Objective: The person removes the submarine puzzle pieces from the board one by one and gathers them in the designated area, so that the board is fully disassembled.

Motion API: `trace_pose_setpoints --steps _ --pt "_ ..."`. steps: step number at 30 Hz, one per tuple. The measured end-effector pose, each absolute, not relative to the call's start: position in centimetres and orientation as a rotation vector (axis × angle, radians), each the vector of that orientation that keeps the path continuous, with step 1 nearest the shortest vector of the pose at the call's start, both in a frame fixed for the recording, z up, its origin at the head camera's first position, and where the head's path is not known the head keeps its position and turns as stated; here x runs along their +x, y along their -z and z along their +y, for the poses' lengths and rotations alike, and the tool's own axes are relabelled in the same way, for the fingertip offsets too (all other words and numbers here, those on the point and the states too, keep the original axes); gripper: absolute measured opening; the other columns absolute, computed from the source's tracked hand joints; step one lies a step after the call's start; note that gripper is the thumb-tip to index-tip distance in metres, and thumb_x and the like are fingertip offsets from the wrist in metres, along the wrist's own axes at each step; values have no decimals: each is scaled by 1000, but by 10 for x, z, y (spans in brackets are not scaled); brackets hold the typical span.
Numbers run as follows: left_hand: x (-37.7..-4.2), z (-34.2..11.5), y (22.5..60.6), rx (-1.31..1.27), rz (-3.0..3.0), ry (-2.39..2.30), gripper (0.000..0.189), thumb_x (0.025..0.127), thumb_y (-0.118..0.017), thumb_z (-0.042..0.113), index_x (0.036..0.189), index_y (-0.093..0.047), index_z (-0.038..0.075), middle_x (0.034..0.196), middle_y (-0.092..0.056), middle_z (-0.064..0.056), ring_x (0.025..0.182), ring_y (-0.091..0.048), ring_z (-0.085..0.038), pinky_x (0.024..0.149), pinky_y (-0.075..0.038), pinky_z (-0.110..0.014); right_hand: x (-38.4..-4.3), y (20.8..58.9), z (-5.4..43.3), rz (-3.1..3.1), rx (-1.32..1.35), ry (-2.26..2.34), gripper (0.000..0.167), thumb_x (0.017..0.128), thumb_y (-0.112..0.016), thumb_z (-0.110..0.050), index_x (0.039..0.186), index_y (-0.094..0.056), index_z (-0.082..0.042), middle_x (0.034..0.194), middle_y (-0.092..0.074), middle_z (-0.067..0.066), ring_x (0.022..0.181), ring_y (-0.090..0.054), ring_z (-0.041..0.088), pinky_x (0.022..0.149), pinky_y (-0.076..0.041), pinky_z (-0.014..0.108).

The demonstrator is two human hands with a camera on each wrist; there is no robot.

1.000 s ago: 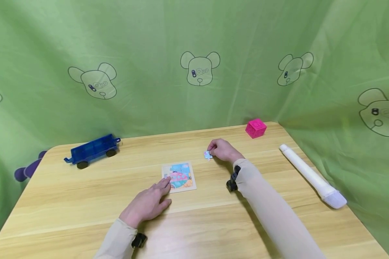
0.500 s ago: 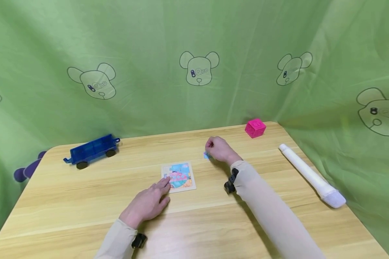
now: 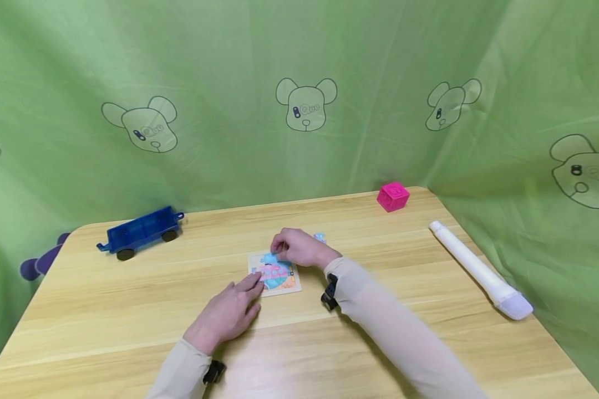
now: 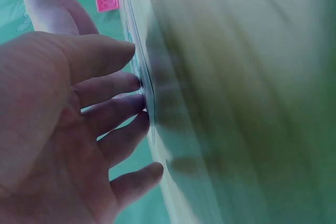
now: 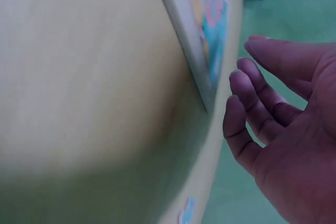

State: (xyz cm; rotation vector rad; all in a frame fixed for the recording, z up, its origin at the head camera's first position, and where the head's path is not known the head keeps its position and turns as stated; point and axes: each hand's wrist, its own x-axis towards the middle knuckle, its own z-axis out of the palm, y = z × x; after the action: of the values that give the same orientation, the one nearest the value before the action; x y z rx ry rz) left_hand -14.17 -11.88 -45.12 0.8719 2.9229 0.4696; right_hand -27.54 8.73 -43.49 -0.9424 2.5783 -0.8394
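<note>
A small jigsaw puzzle [image 3: 294,287] in a pale square tray, with a pink and blue picture, lies mid-table. My left hand [image 3: 228,313] is nearly flat, its fingertips resting on the tray's left edge. Over the puzzle's far edge hovers my right hand [image 3: 301,247], its thumb and fingers brought close together. In the right wrist view the right hand [image 5: 283,108] has bent fingers near the puzzle tray [image 5: 184,40]; I cannot tell whether a piece sits between thumb and forefinger. A loose puzzle piece [image 3: 319,237] lies on the table behind the right hand.
A blue toy wagon [image 3: 142,230] stands at the back left. At the back right sits a pink cube [image 3: 393,197]. A white toy microphone [image 3: 479,269] lies along the right edge of the wooden table [image 3: 130,310]. Green cloth [image 3: 219,155] hangs behind and beside it.
My right hand has lifted from beside the loose puzzle piece and moved left over the puzzle's far edge. A piece still shows where it was. The left hand has barely moved.
</note>
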Motion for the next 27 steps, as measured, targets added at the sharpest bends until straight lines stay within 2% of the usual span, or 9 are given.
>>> trace_pose_setpoints --steps 9,15,27 --pt "-141 -116 449 928 2939 -484 46 95 -65 18 131 -57 -10 148 -40 -25 135 -40 -37 107 -39 -49 -275 441 66 2551 -997 726 19 88 -72 -4 106 -71 -10 96 -57 3 88 -53 15 81 -47 27" --pt "-142 -113 447 924 2866 -595 49 97 -62 14 134 -50 -16 151 -35 -26 138 -36 -37 110 -35 -46 -274 440 59 2565 -966 685 21 87 -71 -1 105 -70 -10 98 -56 4 89 -52 15 83 -47 27" --pt "-145 -113 446 897 2817 -624 48 98 -59 13 138 -48 -11 151 -35 -25 136 -39 -36 108 -37 -47 -274 438 58 2560 -964 655 20 85 -72 0 99 -70 -13 99 -54 5 91 -50 16 84 -46 28"
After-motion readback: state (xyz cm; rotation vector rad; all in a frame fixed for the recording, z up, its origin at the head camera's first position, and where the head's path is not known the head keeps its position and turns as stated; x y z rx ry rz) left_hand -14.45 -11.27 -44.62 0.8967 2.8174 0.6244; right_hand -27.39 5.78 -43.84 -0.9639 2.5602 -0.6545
